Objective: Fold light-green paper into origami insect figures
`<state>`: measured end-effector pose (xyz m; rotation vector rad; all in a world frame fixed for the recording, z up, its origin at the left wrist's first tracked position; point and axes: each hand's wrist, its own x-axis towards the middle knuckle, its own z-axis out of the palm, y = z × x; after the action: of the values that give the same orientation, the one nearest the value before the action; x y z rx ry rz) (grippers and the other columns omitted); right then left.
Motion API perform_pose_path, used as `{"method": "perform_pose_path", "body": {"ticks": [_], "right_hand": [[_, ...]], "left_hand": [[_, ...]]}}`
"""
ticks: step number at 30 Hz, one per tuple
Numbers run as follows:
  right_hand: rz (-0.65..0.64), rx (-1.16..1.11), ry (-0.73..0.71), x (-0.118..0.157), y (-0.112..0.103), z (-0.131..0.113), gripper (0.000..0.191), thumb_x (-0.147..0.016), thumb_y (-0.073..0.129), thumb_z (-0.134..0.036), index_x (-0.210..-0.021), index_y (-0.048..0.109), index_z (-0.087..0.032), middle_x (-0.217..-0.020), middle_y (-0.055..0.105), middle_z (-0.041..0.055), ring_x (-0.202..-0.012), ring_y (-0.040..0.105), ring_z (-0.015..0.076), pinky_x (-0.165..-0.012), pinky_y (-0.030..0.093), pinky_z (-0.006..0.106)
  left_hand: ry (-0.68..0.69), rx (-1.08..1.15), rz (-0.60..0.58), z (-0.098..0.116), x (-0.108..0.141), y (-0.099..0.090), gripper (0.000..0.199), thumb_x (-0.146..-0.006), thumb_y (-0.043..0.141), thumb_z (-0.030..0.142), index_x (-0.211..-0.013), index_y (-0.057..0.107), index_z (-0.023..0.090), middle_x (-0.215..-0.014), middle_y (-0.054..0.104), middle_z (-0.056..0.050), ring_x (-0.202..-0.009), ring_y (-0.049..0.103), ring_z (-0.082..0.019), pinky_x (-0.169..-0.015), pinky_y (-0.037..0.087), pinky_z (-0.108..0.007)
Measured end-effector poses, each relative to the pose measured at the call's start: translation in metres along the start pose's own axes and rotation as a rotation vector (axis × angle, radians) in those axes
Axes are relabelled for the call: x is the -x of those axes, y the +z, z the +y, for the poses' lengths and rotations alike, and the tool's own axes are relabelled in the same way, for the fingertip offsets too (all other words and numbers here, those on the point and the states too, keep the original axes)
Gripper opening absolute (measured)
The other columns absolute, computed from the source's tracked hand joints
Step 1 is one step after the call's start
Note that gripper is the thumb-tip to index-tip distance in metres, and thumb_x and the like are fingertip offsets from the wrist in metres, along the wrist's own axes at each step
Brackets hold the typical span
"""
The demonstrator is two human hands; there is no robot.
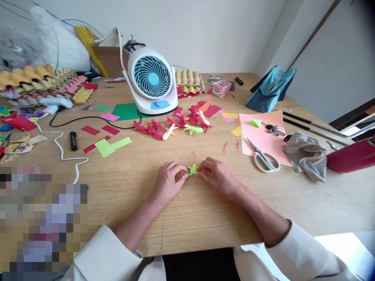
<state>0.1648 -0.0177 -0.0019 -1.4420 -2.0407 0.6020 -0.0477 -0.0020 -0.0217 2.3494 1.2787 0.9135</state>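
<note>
A small light-green folded paper figure (192, 169) is held just above the wooden table, between my two hands. My left hand (171, 177) pinches its left side between thumb and fingers. On the opposite side, my right hand (216, 174) pinches its right edge. Beyond them lies a cluster of red folded paper figures (155, 128), with a white one (170, 132) and another light-green one (193, 130) among them. Flat light-green paper pieces (113, 146) rest to the left of my hands.
A white and blue fan (152, 80) stands at the back. To the right are scissors (263, 158) on pink paper (263, 136), keys (274, 129), a grey cloth (306, 156) and a red bottle (351, 156). A white cord (61, 150) and egg trays (35, 84) lie left.
</note>
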Motion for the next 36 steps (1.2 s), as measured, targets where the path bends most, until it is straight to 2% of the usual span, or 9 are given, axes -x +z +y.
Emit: {"method": "perform_pose_path", "body": {"ticks": [3,7,11,15,21,27,30,33,36], "right_hand": [[-0.036,0.088,0.019,0.003,0.006,-0.004,0.011,-0.078,0.072,-0.022,-0.082,0.062,-0.019,-0.077,0.056,0.0009,-0.066,0.05,0.0127,-0.062,0.037,0.026],[-0.02,0.158,0.028,0.003,0.012,-0.005,0.01,-0.08,0.068,-0.018,-0.079,0.058,-0.02,-0.076,0.057,0.0012,-0.067,0.05,0.014,-0.064,0.036,0.026],[-0.009,0.164,0.01,0.001,0.017,-0.004,0.01,-0.082,0.066,-0.016,-0.078,0.057,-0.02,-0.076,0.058,0.0006,-0.069,0.052,0.0144,-0.066,0.037,0.026],[0.047,0.142,0.011,-0.001,0.021,-0.001,0.01,-0.082,0.065,-0.016,-0.079,0.057,-0.021,-0.077,0.058,-0.0002,-0.068,0.053,0.0137,-0.067,0.037,0.025],[0.084,0.13,-0.037,-0.012,0.026,0.007,0.009,-0.084,0.064,-0.017,-0.08,0.056,-0.021,-0.076,0.061,-0.0002,-0.069,0.054,0.0138,-0.069,0.036,0.026],[0.057,0.192,-0.077,-0.051,0.027,0.011,0.009,-0.084,0.064,-0.016,-0.079,0.057,-0.02,-0.079,0.063,0.0007,-0.076,0.058,0.0142,-0.073,0.035,0.026],[0.082,0.169,-0.042,-0.067,0.029,0.016,0.009,-0.082,0.068,-0.019,-0.085,0.059,-0.019,-0.081,0.064,0.0009,-0.075,0.058,0.0137,-0.072,0.036,0.026],[0.141,0.104,-0.01,-0.068,0.03,0.021,0.013,-0.081,0.069,-0.018,-0.09,0.059,-0.019,-0.082,0.063,0.0013,-0.073,0.057,0.0135,-0.072,0.039,0.026],[0.202,0.074,0.013,-0.057,0.026,0.025,0.008,-0.082,0.063,-0.014,-0.086,0.057,-0.018,-0.082,0.061,0.0024,-0.073,0.056,0.014,-0.072,0.041,0.027]], "left_hand": [[0.011,-0.051,-0.042,0.001,0.002,0.001,0.014,-0.08,0.069,0.015,-0.091,0.065,0.023,-0.084,0.065,-0.002,-0.085,0.058,-0.021,-0.079,0.041,-0.033],[0.012,-0.074,-0.081,0.001,0.001,0.001,0.011,-0.082,0.067,0.014,-0.09,0.065,0.022,-0.084,0.065,-0.002,-0.084,0.057,-0.021,-0.078,0.04,-0.034],[-0.032,0.0,-0.096,-0.002,-0.001,0.002,0.011,-0.084,0.067,0.017,-0.094,0.066,0.021,-0.081,0.065,-0.002,-0.081,0.058,-0.02,-0.077,0.042,-0.033],[-0.092,0.085,-0.026,-0.006,-0.005,0.0,0.016,-0.085,0.063,0.016,-0.101,0.065,0.021,-0.08,0.064,-0.001,-0.075,0.059,-0.018,-0.073,0.045,-0.03],[-0.117,0.091,0.046,-0.013,-0.009,-0.013,0.014,-0.087,0.06,0.019,-0.099,0.065,0.021,-0.081,0.067,-0.002,-0.075,0.059,-0.018,-0.075,0.047,-0.031],[-0.205,0.158,0.111,-0.028,-0.009,-0.012,0.014,-0.088,0.057,0.023,-0.1,0.064,0.02,-0.082,0.067,-0.003,-0.075,0.06,-0.017,-0.075,0.048,-0.03],[-0.211,0.173,0.108,-0.031,-0.009,-0.011,0.014,-0.088,0.058,0.025,-0.1,0.065,0.02,-0.081,0.067,-0.002,-0.074,0.06,-0.016,-0.075,0.049,-0.03],[-0.214,0.201,0.11,-0.03,-0.009,-0.013,0.014,-0.088,0.057,0.025,-0.098,0.065,0.02,-0.08,0.068,-0.002,-0.072,0.06,-0.016,-0.073,0.049,-0.029],[-0.22,0.229,0.103,-0.029,-0.009,-0.016,0.013,-0.088,0.056,0.025,-0.095,0.066,0.02,-0.08,0.069,-0.003,-0.071,0.061,-0.017,-0.072,0.049,-0.029]]}}
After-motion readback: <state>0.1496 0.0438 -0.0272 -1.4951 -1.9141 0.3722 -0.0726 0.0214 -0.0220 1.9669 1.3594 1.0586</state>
